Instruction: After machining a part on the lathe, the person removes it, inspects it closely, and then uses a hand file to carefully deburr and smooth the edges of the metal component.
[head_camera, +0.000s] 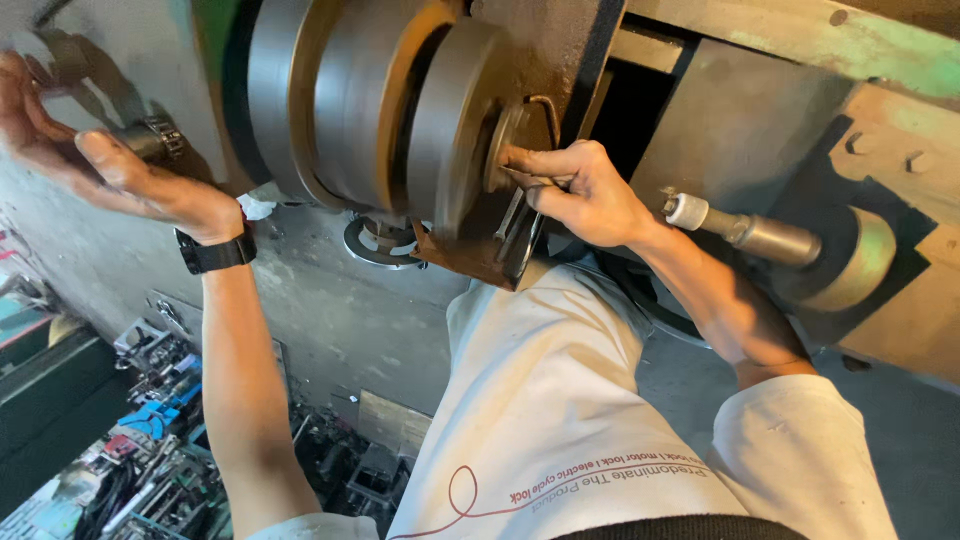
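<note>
Pinching thin metal clip (520, 200) at hub (505, 140) of stepped pulley (400, 100): right hand (580, 190), fingers closed, nearer. Left hand (90, 150) well apart, loosely open, palm against knurled shaft end (155, 138). Pulley axis runs sideways between hands.

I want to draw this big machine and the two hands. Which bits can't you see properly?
Head view only:
- Left hand: its fingertips run off the left edge, and the palm hides most of the small metal knob.
- Right hand: its fingers cover the thin metal piece it presses against the round metal disc.
- Disc: its top is cut off.
</note>
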